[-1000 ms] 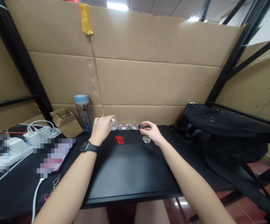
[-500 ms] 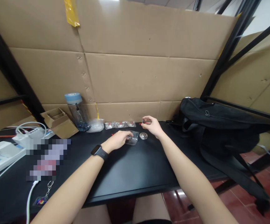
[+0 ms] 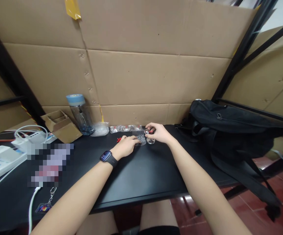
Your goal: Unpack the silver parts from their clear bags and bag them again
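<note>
My left hand (image 3: pixel 126 146), with a dark smartwatch (image 3: pixel 105 156) on its wrist, has its fingers on a small clear plastic bag (image 3: pixel 141 139) on the black table. Small red pieces (image 3: pixel 118 140) show just behind that hand. My right hand (image 3: pixel 159 133) pinches a small round shiny piece with a red part (image 3: pixel 146 132); the fingers hide some of it. Right below it lies a silver metal disc (image 3: pixel 151 141). Behind my hands, several similar round pieces with red centres, in clear wrappers (image 3: pixel 126 128), line up along the cardboard wall.
To the left stand a blue-lidded bottle (image 3: pixel 80 114), an open cardboard box (image 3: pixel 63 127), crumpled clear plastic (image 3: pixel 100 129) and a white power strip with cables (image 3: pixel 31 140). A keychain (image 3: pixel 44 206) lies near the front. On the right sits a black bag (image 3: pixel 229 130) with straps hanging down.
My right hand has come slightly left and lower with the round piece, which is now over the silver disc and turned more towards me. The left hand's fingers stretch slightly further over the plastic bag.
</note>
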Available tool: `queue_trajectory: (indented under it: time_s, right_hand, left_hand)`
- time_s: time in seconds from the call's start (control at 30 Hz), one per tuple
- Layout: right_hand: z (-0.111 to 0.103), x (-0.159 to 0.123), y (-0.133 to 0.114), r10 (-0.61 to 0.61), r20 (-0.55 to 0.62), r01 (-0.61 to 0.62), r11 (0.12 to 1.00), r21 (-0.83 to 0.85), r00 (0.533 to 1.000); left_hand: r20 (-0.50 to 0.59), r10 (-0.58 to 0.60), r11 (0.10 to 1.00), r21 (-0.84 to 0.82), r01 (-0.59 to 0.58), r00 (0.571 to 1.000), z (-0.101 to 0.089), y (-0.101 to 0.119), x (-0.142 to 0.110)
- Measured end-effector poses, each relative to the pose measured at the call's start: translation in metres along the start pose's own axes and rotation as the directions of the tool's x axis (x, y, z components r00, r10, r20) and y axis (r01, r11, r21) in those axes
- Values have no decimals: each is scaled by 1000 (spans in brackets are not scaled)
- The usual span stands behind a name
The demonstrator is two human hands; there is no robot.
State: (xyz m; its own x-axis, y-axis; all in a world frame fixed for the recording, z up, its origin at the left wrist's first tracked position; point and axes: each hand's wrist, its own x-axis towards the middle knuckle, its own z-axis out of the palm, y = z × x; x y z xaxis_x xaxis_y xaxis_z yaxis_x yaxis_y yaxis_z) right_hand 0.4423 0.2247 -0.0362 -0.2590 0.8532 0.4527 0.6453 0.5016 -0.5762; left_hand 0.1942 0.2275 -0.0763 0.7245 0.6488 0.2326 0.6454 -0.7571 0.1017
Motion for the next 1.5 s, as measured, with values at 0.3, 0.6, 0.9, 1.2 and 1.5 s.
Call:
queue_trajectory:
  time_s: [0.3, 0.6, 0.9, 1.2, 1.5]
  right_hand:
    - [2, -8, -33, 20, 306, 22, 991, -134, 952]
    - [10, -10, -38, 69, 273, 16, 954, -300, 959]
    - [26, -11, -37, 68, 281, 50, 918, -393, 957]
    - [27, -12, -40, 38, 364, 69, 959, -275, 931]
    - [30, -11, -40, 49, 323, 53, 953, -299, 945]
  left_hand:
    - [-14, -17, 1000, -15, 17, 1000, -8, 1, -1]
    - [26, -71, 992, -103, 73, 997, -11, 4, 0]
    - [-7, -109, 988, -107, 107, 994, -7, 3, 0]
    - [14, -120, 987, -110, 120, 993, -7, 2, 0]
    - [15, -94, 988, -118, 95, 995, -5, 2, 1]
